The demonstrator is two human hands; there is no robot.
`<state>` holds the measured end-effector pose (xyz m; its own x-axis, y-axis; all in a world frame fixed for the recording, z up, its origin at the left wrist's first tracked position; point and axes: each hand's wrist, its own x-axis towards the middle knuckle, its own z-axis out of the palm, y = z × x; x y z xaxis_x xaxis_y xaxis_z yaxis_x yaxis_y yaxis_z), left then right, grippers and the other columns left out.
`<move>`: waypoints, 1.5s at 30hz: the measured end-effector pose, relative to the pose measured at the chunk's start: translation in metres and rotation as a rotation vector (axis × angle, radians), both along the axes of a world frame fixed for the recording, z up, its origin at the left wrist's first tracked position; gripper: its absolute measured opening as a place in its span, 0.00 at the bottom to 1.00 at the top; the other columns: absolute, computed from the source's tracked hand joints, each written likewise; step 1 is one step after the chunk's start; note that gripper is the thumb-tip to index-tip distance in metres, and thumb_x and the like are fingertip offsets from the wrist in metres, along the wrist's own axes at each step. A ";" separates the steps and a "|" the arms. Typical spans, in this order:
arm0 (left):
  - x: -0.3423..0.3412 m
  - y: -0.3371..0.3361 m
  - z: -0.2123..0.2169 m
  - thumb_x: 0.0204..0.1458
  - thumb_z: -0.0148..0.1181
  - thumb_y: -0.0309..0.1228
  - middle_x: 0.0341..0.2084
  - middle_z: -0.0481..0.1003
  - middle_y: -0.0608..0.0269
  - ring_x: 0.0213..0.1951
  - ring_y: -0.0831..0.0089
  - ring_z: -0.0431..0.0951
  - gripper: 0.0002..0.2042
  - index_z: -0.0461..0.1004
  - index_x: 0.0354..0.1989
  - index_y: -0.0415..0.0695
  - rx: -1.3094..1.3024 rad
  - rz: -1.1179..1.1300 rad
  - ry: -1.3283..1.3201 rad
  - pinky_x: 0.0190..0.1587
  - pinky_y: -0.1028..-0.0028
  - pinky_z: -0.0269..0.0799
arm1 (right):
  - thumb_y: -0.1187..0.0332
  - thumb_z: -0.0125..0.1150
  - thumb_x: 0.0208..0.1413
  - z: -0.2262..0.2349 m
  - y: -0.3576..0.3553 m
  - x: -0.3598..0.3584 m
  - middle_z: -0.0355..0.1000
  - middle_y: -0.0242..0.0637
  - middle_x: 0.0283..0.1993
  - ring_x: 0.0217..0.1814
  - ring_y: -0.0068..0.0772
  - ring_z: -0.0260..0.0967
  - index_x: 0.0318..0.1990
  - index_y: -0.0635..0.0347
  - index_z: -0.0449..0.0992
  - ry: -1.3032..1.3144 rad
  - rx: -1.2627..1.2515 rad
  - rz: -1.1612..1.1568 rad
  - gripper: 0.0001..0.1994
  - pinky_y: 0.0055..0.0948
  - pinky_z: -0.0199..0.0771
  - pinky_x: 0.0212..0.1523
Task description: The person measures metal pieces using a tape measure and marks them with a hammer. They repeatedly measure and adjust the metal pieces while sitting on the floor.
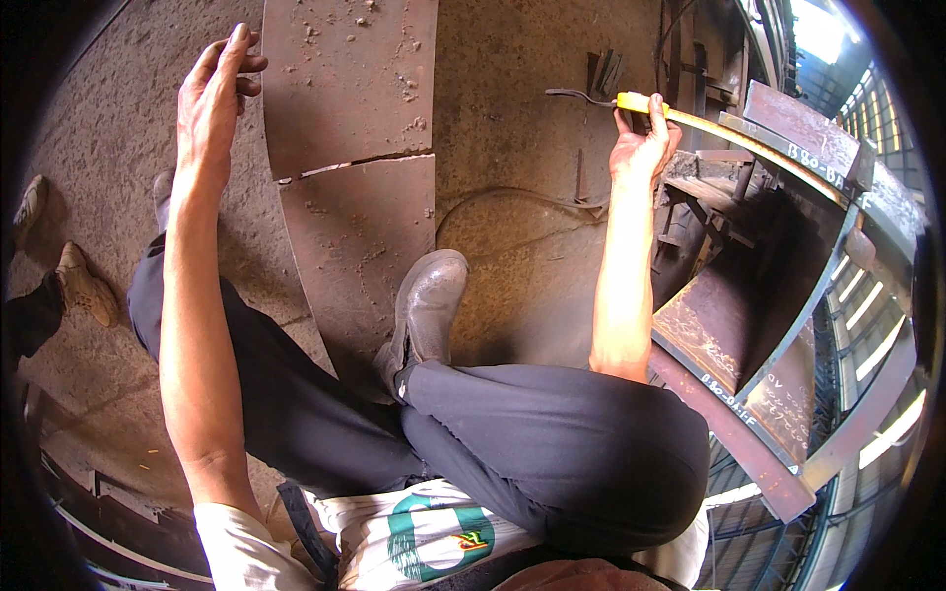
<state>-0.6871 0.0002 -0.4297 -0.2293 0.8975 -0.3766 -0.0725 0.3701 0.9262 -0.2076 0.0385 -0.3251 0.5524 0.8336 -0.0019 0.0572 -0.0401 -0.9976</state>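
Up at the right, my right hand (642, 148) is closed round a yellow tape measure (629, 101). A dark wrist strap trails from the left end of its case. Out of the case runs the yellow blade (754, 146), stretching right to a steel beam (803, 128) with chalk marks and lying along its edge. At the upper left my left hand (210, 103) hangs in the air with its fingers apart and nothing in them. Beside it on the ground lie rusty steel plates (350, 94), which it does not touch.
More steel plates and a marked flange (734, 414) stand at the right. My boot (432, 295) rests by the lower plate (360, 236). A cable (512, 194) curves over the floor. Another person's shoes (87, 286) are at the far left. Steel pieces (128, 527) lie at the lower left.
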 end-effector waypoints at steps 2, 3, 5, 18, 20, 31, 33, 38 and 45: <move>0.000 0.000 0.001 0.62 0.53 0.52 0.36 0.78 0.69 0.32 0.83 0.70 0.22 0.79 0.50 0.47 0.000 -0.005 -0.005 0.34 0.80 0.61 | 0.66 0.73 0.51 0.001 -0.001 -0.003 0.62 0.43 0.49 0.57 0.37 0.64 0.46 0.59 0.60 0.001 0.003 -0.004 0.24 0.62 0.71 0.56; 0.000 0.000 0.001 0.62 0.53 0.52 0.36 0.78 0.69 0.31 0.83 0.70 0.21 0.79 0.49 0.47 -0.002 -0.002 -0.015 0.34 0.80 0.61 | 0.66 0.73 0.51 0.001 -0.001 -0.004 0.62 0.43 0.49 0.57 0.37 0.64 0.46 0.59 0.60 -0.001 0.004 -0.010 0.24 0.62 0.71 0.56; 0.000 0.000 0.001 0.62 0.53 0.51 0.35 0.78 0.69 0.31 0.83 0.70 0.21 0.78 0.49 0.47 -0.007 0.004 -0.034 0.35 0.80 0.61 | 0.66 0.73 0.51 0.001 -0.001 -0.009 0.62 0.43 0.49 0.57 0.37 0.64 0.47 0.59 0.60 -0.003 0.005 -0.021 0.25 0.62 0.71 0.56; 0.033 -0.004 0.032 0.58 0.63 0.45 0.35 0.79 0.63 0.38 0.74 0.77 0.21 0.77 0.51 0.40 0.326 -0.065 0.247 0.42 0.72 0.75 | 0.68 0.64 0.59 0.003 -0.045 -0.065 0.71 0.40 0.43 0.44 0.32 0.74 0.45 0.58 0.59 0.039 0.079 -0.076 0.17 0.43 0.82 0.47; 0.074 -0.014 0.050 0.56 0.67 0.38 0.44 0.78 0.56 0.42 0.70 0.78 0.23 0.72 0.56 0.41 0.424 -0.223 0.091 0.46 0.70 0.75 | 0.69 0.65 0.57 -0.003 -0.083 -0.110 0.73 0.38 0.39 0.42 0.28 0.74 0.47 0.60 0.60 -0.029 0.063 0.085 0.18 0.33 0.79 0.45; 0.193 -0.097 0.090 0.60 0.55 0.46 0.49 0.73 0.58 0.44 0.69 0.75 0.21 0.66 0.58 0.50 -0.435 -0.683 -0.736 0.41 0.69 0.74 | 0.60 0.55 0.66 0.069 -0.278 -0.097 0.75 0.39 0.51 0.55 0.34 0.72 0.53 0.60 0.77 -0.201 -0.257 0.336 0.16 0.32 0.70 0.57; 0.180 -0.093 0.067 0.58 0.57 0.44 0.48 0.73 0.58 0.40 0.70 0.74 0.20 0.67 0.56 0.52 -0.402 -0.736 -0.677 0.38 0.70 0.73 | 0.59 0.59 0.64 0.080 -0.363 -0.063 0.78 0.36 0.49 0.49 0.28 0.75 0.54 0.59 0.77 -0.258 -0.582 0.094 0.17 0.29 0.74 0.52; 0.181 -0.077 0.055 0.59 0.59 0.39 0.41 0.74 0.58 0.34 0.72 0.74 0.17 0.68 0.54 0.50 -0.430 -0.781 -0.629 0.33 0.70 0.70 | 0.54 0.67 0.54 0.038 -0.698 -0.057 0.71 0.43 0.58 0.50 0.34 0.71 0.69 0.63 0.60 0.030 -0.906 -0.900 0.38 0.30 0.72 0.49; 0.164 -0.033 0.075 0.62 0.54 0.47 0.39 0.75 0.61 0.34 0.72 0.74 0.22 0.67 0.58 0.46 -0.336 -0.649 -0.488 0.34 0.71 0.70 | 0.55 0.66 0.51 -0.029 -0.821 -0.145 0.70 0.40 0.32 0.26 0.31 0.67 0.47 0.60 0.70 0.352 -1.336 -1.363 0.22 0.31 0.70 0.27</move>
<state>-0.5232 -0.0326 -0.3545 0.5434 0.6191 -0.5669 -0.1124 0.7229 0.6817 -0.3524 -0.7820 -0.3545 0.5596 -0.7202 -0.4100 -0.8283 -0.5021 -0.2486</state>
